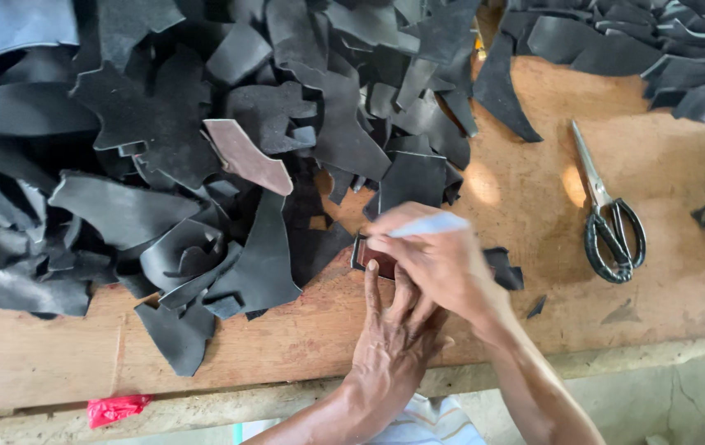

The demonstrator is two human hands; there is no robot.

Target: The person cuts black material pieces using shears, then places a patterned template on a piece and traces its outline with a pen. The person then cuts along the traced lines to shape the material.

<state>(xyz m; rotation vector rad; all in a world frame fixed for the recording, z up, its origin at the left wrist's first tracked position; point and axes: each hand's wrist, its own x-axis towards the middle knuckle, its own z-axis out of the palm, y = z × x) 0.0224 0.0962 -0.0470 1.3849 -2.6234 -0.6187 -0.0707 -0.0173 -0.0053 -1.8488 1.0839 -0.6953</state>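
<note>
Right hand (pixel 439 259) pinches a pale marker (pixel 431 225) lying along 3–9 o'clock, tip just above the dark-red template (pixel 369 257); left hand (pixel 394 330), fingers extended, presses that template against the counter (pixel 534 198) from 6 o'clock, below black leather offcuts (pixel 204 165).

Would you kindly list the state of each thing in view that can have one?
Left hand: fingers flat, pressing a small dark brown piece onto the wooden table.
Right hand: gripping a pale flat marker, tip at the piece.
Black-handled scissors: shut, lying untouched.
Black leather scraps: heaped loosely.
Brown scrap: atop the heap.
</note>
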